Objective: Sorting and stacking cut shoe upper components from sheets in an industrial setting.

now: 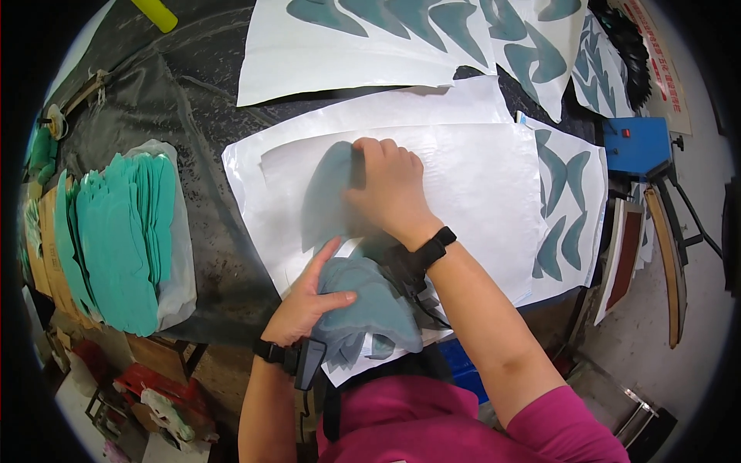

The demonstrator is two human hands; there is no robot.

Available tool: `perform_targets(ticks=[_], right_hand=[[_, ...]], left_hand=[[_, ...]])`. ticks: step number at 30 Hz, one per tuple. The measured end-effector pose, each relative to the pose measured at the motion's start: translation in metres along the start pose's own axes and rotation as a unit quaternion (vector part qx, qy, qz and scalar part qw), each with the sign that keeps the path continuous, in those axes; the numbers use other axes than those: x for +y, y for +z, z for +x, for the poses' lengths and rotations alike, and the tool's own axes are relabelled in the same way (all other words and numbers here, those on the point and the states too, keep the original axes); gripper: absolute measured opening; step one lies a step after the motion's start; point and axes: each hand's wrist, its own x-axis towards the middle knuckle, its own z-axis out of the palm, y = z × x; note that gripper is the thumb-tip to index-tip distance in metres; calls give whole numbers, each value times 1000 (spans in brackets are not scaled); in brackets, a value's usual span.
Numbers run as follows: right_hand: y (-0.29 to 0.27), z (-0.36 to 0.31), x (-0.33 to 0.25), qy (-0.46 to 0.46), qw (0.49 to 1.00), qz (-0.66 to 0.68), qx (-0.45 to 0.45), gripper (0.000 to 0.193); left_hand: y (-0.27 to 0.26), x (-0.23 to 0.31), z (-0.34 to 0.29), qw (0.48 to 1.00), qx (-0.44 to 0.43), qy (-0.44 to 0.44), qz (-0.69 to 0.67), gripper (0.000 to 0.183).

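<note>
A stack of curved blue-grey cut pieces (363,297), thin and limp like fabric, rests over the near edge of the white sheets. My left hand (309,297) grips its left side, thumb laid on top and the index finger pointing away along the sheet. Farther off, a single blue-grey cut piece (328,193) lies on the white paper sheet (463,201). The curled fingers and thumb of my right hand (390,181) are closed at that piece's right edge, which the hand partly hides.
White sheets with blue-grey curved pieces (401,19) lie at the far side and right (563,208). On the left stands a thick pile of green cut pieces (120,239). A blue machine box (637,145) is at the table's right end. Black plastic (208,154) covers the table.
</note>
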Motion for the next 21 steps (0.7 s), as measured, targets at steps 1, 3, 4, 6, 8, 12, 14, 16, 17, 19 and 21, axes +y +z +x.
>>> perform_targets(ticks=[1,3,4,6,8,12,14,16,17,19,21], right_hand=[[0,-1,2,2,1000,-5,-18,59],[-6,-5,12,-17,999,-5,-28,56],[-9,-7,18,-38,999,-6,-38,53],[-13,-11,27,-50,998,-14,-37,50],[-16,-13,28,-63,997,-21,-37,48],[-28,-21,16,-65,989,60,-122,30],[-31,-22,16,-77,984,67,-146,18],[-44,-17,25,6,986,142,-91,19],[-51,-16,34,90,972,213,-34,20],[-63,-17,48,143,870,472,-6,28],[-70,-25,47,159,827,532,-81,35]], left_hand=[[-1,-2,1,1000,-2,-1,1,95],[-6,-9,0,1000,-14,3,14,91],[-6,-9,-4,1000,-14,2,15,91],[-3,-10,-11,998,-32,-44,30,88],[0,-17,-13,997,-43,-49,44,88],[6,-22,-11,995,-41,-20,86,88],[3,-26,-9,994,-40,-18,96,88],[4,-26,-10,994,-38,-15,105,88],[6,-24,-11,991,-40,-11,127,88],[4,-25,-14,988,-40,-6,148,87],[-2,-36,-23,988,-93,-47,117,86]])
